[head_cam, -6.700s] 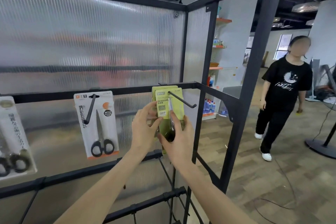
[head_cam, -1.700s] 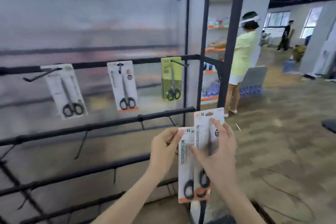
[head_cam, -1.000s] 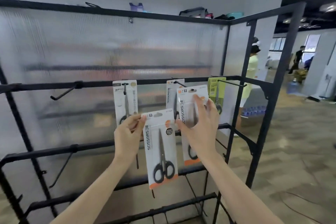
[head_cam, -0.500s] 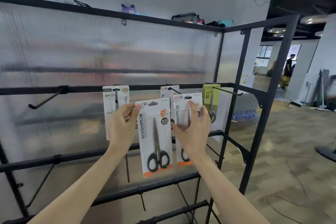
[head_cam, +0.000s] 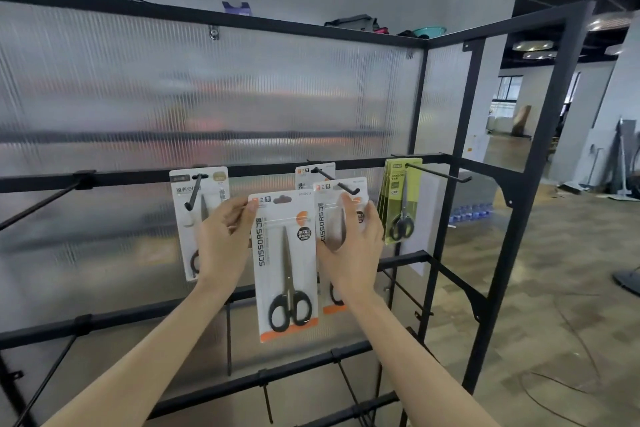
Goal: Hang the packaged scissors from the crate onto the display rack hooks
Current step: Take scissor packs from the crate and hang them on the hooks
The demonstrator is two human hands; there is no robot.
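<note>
Now both white scissors packs are raised to the rack's upper bar, up from waist height under two seconds ago. Right hand pinches one pack, its slot just at the middle hook tip, apparently threading on. Left hand pinches the second pack by its top corner, unhung. Glossy card, clear blister, black loop handles; thin black wire hooks, ribbed translucent panel.

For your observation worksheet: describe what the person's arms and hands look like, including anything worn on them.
Both forearms are bare as far as the frame shows: no sleeves, gloves, watch or rings visible. The left hand and right hand have short, unpainted nails.
</note>
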